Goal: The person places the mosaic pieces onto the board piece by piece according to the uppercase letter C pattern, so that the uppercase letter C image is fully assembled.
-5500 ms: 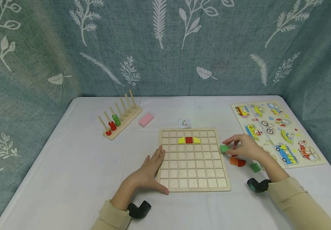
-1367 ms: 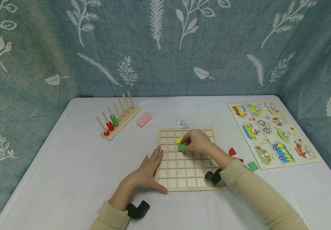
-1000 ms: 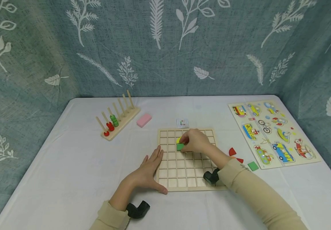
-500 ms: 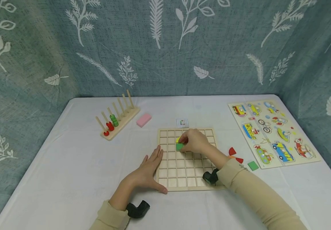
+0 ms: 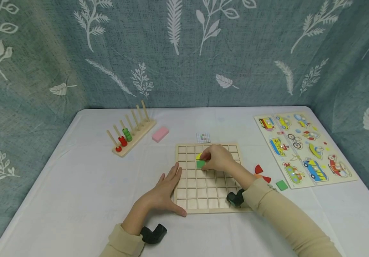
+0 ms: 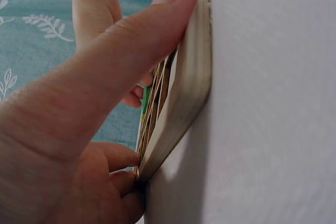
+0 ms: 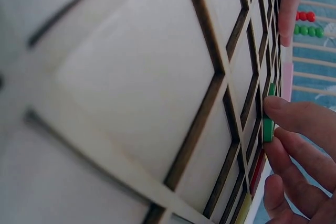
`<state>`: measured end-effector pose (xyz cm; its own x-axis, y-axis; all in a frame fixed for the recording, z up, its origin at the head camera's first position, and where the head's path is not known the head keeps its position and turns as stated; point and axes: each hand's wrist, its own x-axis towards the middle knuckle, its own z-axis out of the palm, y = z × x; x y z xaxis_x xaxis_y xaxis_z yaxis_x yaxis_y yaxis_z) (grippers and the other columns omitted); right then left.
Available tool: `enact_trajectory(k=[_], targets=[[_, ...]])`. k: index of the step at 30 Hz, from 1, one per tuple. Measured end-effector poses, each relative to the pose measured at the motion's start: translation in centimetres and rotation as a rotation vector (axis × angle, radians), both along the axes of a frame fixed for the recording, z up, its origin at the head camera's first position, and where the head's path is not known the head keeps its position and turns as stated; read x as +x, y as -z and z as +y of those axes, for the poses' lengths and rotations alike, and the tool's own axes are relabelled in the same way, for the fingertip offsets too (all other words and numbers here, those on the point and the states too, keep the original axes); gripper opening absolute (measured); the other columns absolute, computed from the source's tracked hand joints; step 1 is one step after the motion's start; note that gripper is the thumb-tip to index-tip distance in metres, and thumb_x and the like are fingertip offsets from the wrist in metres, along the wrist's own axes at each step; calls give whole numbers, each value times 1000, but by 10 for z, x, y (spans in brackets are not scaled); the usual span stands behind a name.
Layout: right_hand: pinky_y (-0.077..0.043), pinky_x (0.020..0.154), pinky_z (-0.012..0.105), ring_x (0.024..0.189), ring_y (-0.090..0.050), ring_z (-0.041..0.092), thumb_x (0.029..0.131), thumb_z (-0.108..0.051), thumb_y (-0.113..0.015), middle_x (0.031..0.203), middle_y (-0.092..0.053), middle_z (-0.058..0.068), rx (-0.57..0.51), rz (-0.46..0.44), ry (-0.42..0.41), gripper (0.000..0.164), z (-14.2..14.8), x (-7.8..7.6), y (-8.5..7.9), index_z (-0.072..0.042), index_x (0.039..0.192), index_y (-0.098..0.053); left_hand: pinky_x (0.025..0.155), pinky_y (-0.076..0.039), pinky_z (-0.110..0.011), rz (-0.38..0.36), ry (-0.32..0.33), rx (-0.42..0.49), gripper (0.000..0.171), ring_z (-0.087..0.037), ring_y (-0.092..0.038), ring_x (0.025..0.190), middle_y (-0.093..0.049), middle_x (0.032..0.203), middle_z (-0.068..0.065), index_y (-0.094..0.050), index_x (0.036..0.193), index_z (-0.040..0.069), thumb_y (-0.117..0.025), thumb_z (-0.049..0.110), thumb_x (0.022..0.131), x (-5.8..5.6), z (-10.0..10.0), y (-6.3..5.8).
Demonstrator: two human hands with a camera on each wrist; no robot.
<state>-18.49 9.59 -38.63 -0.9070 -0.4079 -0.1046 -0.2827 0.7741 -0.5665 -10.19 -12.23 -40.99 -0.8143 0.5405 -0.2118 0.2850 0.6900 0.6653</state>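
A square wooden grid board [image 5: 210, 211] lies on the table. My right hand [image 5: 218, 157] pinches a green square tile [image 5: 200, 164] between thumb and fingers, at a cell just below a yellow curved piece [image 5: 198, 156]. In the right wrist view the green tile [image 7: 268, 128] stands partly above the grid lines. A red tile [image 7: 257, 172] and another yellow piece [image 7: 243, 209] show there beyond the fingers; my hand covers them in the head view. Spread over the board's near-left corner, my left hand [image 5: 163, 192] touches the left edge with its fingers and the front edge with its thumb.
Right of the board lie red curved pieces [image 5: 259, 169], a partly hidden orange piece and a green tile [image 5: 281, 185]. Farther right is a picture puzzle [image 5: 306, 150]. Behind are a pattern card [image 5: 203, 137], a pink block [image 5: 160, 134] and a peg stand [image 5: 136, 139] with beads.
Since the oldest frame, my right hand has carried the green tile leftward from beside the board onto it. Over the last second the tile has shifted only slightly. My left hand stays put.
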Motion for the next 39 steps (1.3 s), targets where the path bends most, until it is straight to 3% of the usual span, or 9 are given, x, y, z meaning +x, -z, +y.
enact_trajectory(k=[17,26,39], targets=[[-49,72,28,80,-61,13,66,-15,-82,87,-68,0,-40,-21,10,27,0,0,2,-7,91,-72,110,0,-48,5,8,3,129,-26,4,139,6,152,-14,-8,144,-5,-87,41,53,0,-1,1],[-49,72,29,81,-61,13,67,-14,-81,88,-68,0,-44,-28,13,29,3,1,2,-7,93,-71,110,0,-48,25,14,55,130,-27,3,139,4,152,-16,-9,143,-7,-86,46,52,2,-2,-1],[-48,69,28,79,-60,13,67,-15,-81,87,-68,-2,-82,-55,30,31,7,1,-1,-7,95,-71,110,-2,-48,16,7,-16,129,-25,4,139,6,152,-14,-8,144,-4,-87,42,53,0,0,0]])
